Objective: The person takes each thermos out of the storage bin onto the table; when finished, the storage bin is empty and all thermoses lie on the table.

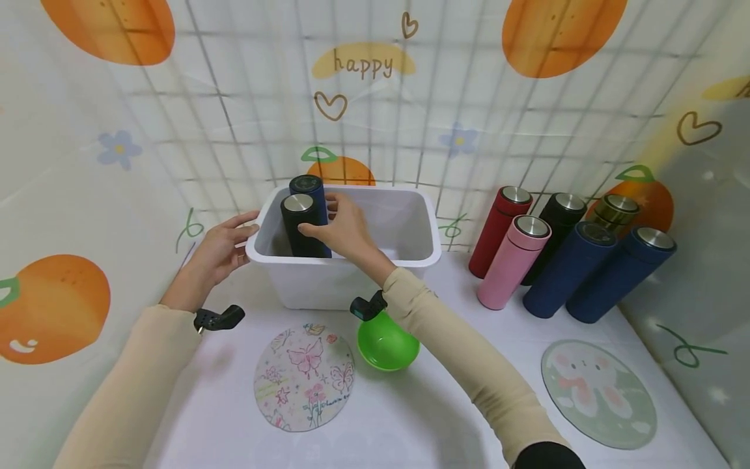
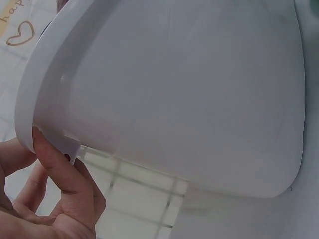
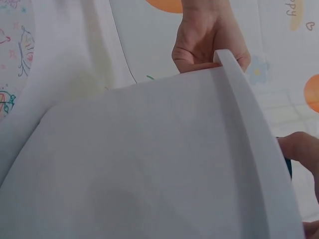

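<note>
A white plastic bin point(image 1: 346, 283) stands at the back middle of the table. At its left end my left hand point(image 1: 221, 251) grips the rim; in the left wrist view the fingers point(image 2: 60, 164) bend at the rim's underside. Inside the bin's left part are a black thermos point(image 1: 300, 228) with a silver lid and, right behind it, a dark blue thermos point(image 1: 308, 185). With thumb and fingers spread around it, my right hand point(image 1: 348, 228) holds the black thermos. Its fingertips are partly hidden beside the blue one. In the right wrist view the bin wall hides most of the thermos.
On the right stand several thermoses: red point(image 1: 498, 231), pink point(image 1: 512, 267), black point(image 1: 559, 218), gold point(image 1: 615, 210) and two blue, one being the nearer blue thermos point(image 1: 568, 273). A green bowl point(image 1: 388, 345), a butterfly mat point(image 1: 305, 378) and a rabbit mat point(image 1: 597, 394) lie in front.
</note>
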`<move>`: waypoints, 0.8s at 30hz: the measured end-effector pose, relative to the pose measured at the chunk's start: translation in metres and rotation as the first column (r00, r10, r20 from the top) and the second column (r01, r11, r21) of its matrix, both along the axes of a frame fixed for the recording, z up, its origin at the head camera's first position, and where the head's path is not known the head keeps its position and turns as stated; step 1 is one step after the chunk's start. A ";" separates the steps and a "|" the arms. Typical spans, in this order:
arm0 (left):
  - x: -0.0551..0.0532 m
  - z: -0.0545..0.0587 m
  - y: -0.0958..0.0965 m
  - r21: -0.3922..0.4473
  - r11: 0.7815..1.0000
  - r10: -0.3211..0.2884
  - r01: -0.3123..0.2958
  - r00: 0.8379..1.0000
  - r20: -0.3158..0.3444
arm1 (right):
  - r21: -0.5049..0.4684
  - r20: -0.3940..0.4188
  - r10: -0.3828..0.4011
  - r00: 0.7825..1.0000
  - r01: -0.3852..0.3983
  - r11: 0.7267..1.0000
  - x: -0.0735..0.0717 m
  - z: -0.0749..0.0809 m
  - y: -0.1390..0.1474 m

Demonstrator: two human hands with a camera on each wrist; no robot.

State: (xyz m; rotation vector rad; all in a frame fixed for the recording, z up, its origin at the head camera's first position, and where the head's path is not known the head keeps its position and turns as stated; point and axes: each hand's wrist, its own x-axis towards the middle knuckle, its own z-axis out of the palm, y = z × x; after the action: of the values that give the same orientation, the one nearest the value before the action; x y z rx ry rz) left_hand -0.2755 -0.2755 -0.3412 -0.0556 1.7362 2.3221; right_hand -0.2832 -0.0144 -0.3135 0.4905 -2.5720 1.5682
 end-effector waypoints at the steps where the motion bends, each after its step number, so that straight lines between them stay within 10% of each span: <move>1: 0.000 0.000 0.000 0.003 1.000 0.000 0.000 1.000 0.001 | 0.005 -0.005 -0.002 1.000 0.002 1.000 -0.001 0.000 -0.001; 24: 0.001 0.002 0.002 -0.027 1.000 0.012 -0.011 1.000 0.013 | 0.165 -0.052 -0.121 0.991 0.128 0.978 -0.009 0.002 -0.027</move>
State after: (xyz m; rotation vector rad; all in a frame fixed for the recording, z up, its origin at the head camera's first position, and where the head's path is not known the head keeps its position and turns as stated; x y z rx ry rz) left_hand -0.2742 -0.2739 -0.3393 -0.0852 1.7654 2.3016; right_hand -0.2924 -0.0417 -0.3120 0.3634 -2.6593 1.2959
